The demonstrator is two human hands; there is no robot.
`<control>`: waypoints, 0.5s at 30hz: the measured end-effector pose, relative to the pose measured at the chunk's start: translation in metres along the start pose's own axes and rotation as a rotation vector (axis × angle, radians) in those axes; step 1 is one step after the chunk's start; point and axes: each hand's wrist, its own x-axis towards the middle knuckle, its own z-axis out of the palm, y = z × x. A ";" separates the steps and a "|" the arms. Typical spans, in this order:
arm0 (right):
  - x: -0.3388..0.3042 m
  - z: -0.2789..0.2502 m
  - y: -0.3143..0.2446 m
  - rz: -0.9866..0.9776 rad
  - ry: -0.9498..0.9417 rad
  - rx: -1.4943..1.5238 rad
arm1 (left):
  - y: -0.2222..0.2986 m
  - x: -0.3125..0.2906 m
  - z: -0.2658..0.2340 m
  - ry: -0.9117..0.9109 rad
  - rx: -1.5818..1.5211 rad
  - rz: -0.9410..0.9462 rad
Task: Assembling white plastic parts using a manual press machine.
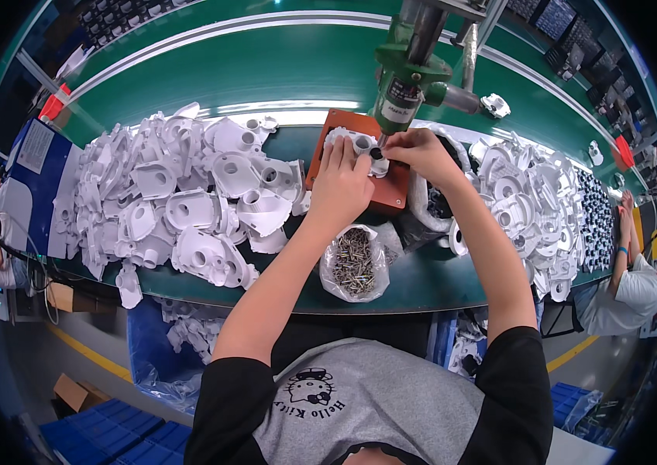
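Observation:
An orange fixture block [392, 192] stands in the middle of the bench, with a white plastic part [362, 142] lying on it. My left hand [340, 184] holds this part against the block, fingers on its left side and thumb near its middle. Beside the thumb a small black piece [376, 153] sits on the part. My right hand [428, 157] is closed in a pinch just right of that piece; whatever its fingertips hold is too small to make out. Directly above, a green machine head [402, 85] points its thin tip down close to the right fingertips.
White plastic parts are heaped at left [189, 205] and right [514, 198]. A bag of screws [354, 263] stands before the block, a bag of dark pieces [431, 203] at its right. Behind runs a green conveyor [212, 66]. A co-worker [629, 291] sits at far right.

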 end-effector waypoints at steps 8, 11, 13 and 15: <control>0.010 0.003 -0.007 -0.043 -0.006 -0.065 | 0.000 0.001 0.000 0.016 -0.010 0.006; 0.015 0.002 0.000 -0.012 0.001 -0.138 | 0.000 0.000 0.000 0.020 -0.012 0.003; 0.018 -0.003 0.009 0.001 0.003 -0.182 | 0.000 0.000 -0.001 0.022 -0.013 -0.002; 0.022 -0.014 0.015 -0.074 -0.053 -0.107 | 0.000 0.000 -0.001 0.007 -0.023 0.004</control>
